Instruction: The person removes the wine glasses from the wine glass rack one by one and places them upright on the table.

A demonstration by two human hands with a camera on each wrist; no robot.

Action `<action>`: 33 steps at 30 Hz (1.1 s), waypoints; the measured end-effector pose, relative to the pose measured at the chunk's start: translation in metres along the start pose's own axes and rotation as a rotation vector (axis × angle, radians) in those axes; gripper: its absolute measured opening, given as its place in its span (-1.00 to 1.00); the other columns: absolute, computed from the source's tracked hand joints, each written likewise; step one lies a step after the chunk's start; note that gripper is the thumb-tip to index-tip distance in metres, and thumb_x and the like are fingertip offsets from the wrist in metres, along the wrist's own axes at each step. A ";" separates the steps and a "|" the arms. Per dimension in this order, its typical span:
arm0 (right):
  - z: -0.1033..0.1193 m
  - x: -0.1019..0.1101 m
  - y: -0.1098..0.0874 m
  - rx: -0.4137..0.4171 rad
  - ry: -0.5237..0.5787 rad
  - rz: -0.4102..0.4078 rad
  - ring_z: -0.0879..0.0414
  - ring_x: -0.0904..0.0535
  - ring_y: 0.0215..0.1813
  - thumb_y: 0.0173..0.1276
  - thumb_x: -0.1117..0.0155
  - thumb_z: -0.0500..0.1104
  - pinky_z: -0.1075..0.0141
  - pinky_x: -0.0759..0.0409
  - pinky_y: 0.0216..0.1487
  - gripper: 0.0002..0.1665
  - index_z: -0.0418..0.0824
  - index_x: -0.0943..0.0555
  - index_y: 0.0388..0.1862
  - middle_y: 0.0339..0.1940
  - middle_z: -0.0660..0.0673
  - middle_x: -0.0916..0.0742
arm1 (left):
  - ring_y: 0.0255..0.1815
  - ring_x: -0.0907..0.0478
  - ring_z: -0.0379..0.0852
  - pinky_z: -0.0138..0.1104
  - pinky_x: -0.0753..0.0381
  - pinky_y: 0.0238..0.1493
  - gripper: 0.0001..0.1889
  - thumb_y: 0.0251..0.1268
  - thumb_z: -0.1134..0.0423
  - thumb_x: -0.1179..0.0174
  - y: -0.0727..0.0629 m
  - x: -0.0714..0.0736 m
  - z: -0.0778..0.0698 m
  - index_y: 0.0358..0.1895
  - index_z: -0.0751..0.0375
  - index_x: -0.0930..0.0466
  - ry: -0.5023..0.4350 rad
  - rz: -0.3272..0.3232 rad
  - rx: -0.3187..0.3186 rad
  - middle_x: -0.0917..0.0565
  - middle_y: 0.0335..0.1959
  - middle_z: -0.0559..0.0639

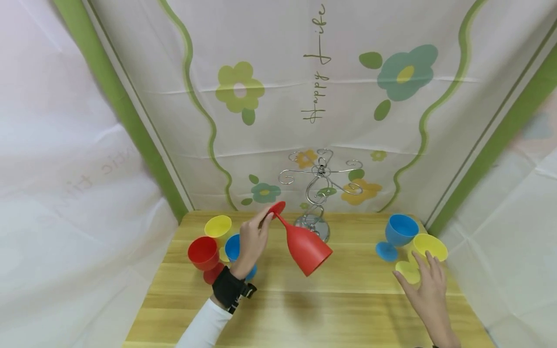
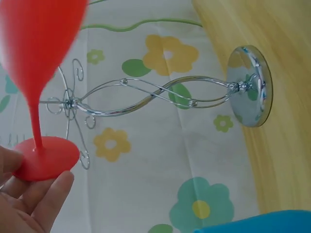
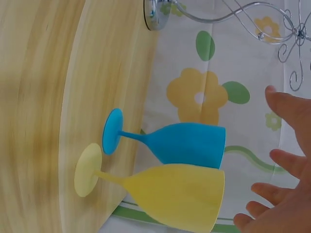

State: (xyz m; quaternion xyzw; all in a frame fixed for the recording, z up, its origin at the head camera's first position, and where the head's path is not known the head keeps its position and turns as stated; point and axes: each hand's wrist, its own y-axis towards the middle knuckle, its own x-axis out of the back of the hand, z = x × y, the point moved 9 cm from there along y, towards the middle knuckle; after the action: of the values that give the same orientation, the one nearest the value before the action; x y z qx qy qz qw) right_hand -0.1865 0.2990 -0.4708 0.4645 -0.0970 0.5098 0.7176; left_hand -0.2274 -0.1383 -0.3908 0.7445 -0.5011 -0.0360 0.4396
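My left hand [image 1: 254,239] pinches the flat foot of a red goblet [image 1: 304,249], which tilts with its bowl pointing down and to the right above the table. In the left wrist view the thumb and fingers grip the rim of that red foot [image 2: 48,158]. My right hand [image 1: 428,290] is spread beside a yellow goblet [image 1: 428,247] at the right, holding nothing. In the right wrist view a gap shows between its fingertips and the yellow goblet [image 3: 180,196]. A blue goblet [image 3: 189,144] stands upright next to the yellow one.
A chrome stand [image 1: 321,171] with curled arms rises at the back middle of the wooden table [image 1: 348,309]. At the left stand a red goblet [image 1: 203,253], a yellow goblet [image 1: 218,226] and a blue goblet [image 1: 232,246], partly behind my left hand. Printed cloth hangs around the back and sides.
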 end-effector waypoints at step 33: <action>0.113 -0.135 0.022 -0.056 0.552 0.548 -0.39 -0.10 0.61 0.27 -0.52 -0.13 -0.37 -0.29 0.46 0.37 0.05 0.29 0.71 0.69 -0.31 -0.11 | -0.31 -0.81 0.22 -0.30 -0.79 -0.39 -0.64 0.60 0.21 -0.07 -0.089 -0.078 0.068 0.14 0.50 -0.56 -0.479 0.278 0.716 -0.76 -0.12 0.46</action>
State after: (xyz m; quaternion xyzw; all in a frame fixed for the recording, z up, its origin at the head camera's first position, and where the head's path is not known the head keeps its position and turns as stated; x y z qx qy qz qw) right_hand -0.2291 0.1272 -0.4793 0.2469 -0.0349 0.7855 0.5664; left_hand -0.2362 -0.1095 -0.5236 0.7461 -0.6647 0.0277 0.0267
